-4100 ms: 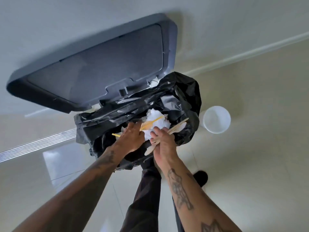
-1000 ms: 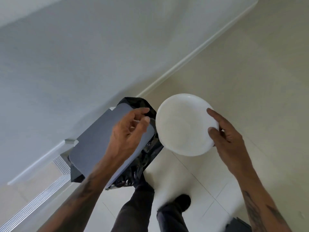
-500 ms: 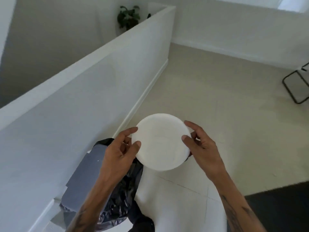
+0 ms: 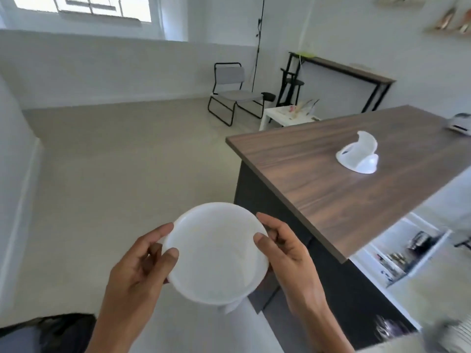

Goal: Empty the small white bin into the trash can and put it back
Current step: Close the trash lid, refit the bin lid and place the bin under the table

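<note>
We hold the small white bin at chest height above the pale floor, its open mouth turned up toward the camera and its inside bare. At far left, low in the frame, the dark edge of the trash can shows beside our left forearm. Our left hand clasps the bin's left rim, thumb over the lip and fingers curled around the outer wall. Our right hand grips the opposite rim the same way, thumb on the lip. Just right of the bin stands the wood-topped worktop, and on it, well apart from our hands, a white lid-like piece lies alone. Beyond, a grey folding chair stands by the far wall.
</note>
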